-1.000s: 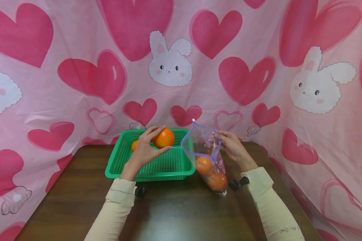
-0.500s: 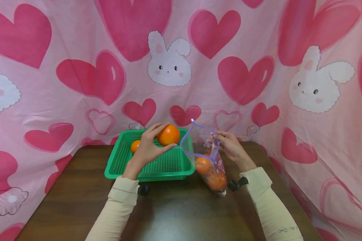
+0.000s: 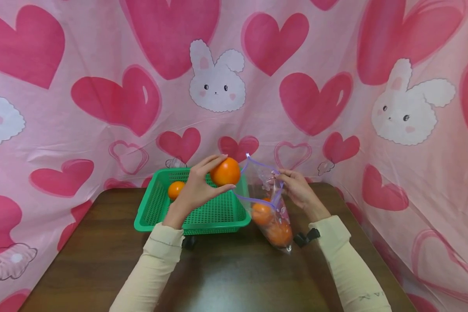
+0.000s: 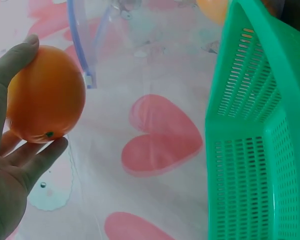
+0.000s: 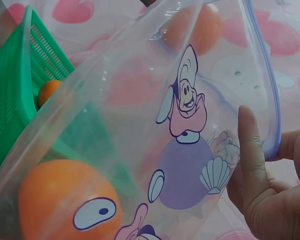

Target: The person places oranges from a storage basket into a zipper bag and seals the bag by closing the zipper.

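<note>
An orange [image 3: 225, 172] is gripped between the thumb and fingers of my left hand [image 3: 199, 184], held up over the right part of a green basket [image 3: 146, 203] and right at the mouth of a clear zip bag. In the left wrist view the orange [image 4: 47, 95] shows its green stem spot. My right hand [image 3: 299, 188] pinches the purple-edged rim of the zip bag [image 3: 259, 188], keeping its mouth wide. Several oranges [image 3: 279, 234] lie low in the bag. In the right wrist view, cartoon prints mark the bag's clear side [image 5: 185, 170]. Another orange [image 3: 176, 190] sits in the basket's left part.
The basket stands on a dark wooden table [image 3: 234, 277] toward its back edge. Behind and beside the table hangs a pink cloth [image 3: 171, 108] with hearts and rabbits. Black straps [image 3: 308, 237] circle the wrists.
My left hand has moved right and slightly up with the orange, closer to the bag's mouth. The orange left in the basket is now more exposed. My right hand and the bag stay nearly still.
</note>
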Tool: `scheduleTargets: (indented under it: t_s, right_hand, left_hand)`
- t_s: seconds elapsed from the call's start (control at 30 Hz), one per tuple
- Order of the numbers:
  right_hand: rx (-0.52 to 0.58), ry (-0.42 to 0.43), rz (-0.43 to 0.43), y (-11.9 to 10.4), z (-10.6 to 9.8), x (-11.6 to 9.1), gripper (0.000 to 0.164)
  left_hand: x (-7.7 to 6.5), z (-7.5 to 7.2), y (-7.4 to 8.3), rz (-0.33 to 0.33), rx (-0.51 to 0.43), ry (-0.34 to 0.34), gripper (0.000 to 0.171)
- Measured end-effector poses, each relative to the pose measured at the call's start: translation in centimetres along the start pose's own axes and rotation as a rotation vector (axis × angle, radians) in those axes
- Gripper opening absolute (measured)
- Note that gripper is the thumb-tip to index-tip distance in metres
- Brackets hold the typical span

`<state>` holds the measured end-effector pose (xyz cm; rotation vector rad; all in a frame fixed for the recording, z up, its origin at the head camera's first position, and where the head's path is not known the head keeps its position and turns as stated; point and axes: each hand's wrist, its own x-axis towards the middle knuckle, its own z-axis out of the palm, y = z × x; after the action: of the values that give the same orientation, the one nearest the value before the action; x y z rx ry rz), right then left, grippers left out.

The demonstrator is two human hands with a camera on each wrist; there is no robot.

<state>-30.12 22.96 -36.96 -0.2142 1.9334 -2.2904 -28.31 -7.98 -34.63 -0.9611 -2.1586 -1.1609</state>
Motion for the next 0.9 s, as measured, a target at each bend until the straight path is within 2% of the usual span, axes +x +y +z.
scheduleTargets:
  t_s: [0.23, 0.5, 0.9]
  right_hand:
    - [0.011, -0.006, -0.002, 0.0, -0.1, 0.0, 0.015]
    - [0.011, -0.012, -0.003, -0.1, -0.2, -0.1, 0.015]
    - [-0.030, -0.018, -0.001, 0.0, -0.1, 0.0, 0.024]
  left_hand:
    - [0.3, 0.2, 0.6, 0.001, -0.013, -0.040, 0.071]
    - [0.2, 1.1, 1.1, 0.011, -0.057, -0.050, 0.071]
    - [-0.1, 2.4, 0.9, 0.009, -0.034, -0.052, 0.069]
